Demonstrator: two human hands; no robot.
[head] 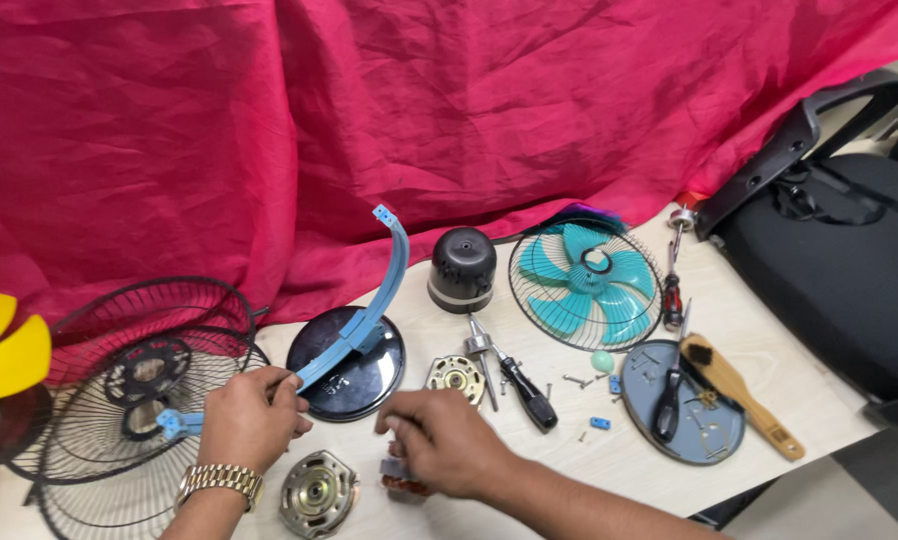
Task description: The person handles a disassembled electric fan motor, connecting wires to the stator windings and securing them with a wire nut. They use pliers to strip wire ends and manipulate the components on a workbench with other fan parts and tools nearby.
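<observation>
Fingers of the left hand (252, 415) curl shut around the lower end of a curved blue plastic bracket (369, 310), which arches up over a round black base plate (349, 362) on the pale wooden table (769, 370). Beside it, the right hand (444, 440) presses its fingers together over a copper-wound motor part (401, 484) near the table's front edge, just right of a silver motor housing (317, 494). Black wire fan guards (119, 400) lie at far left; a black motor cap (462, 268), a guard holding a teal blade (586, 282), a black-handled screwdriver (517, 380) and a grey tray of tools (694, 405) spread behind and to the right.
</observation>
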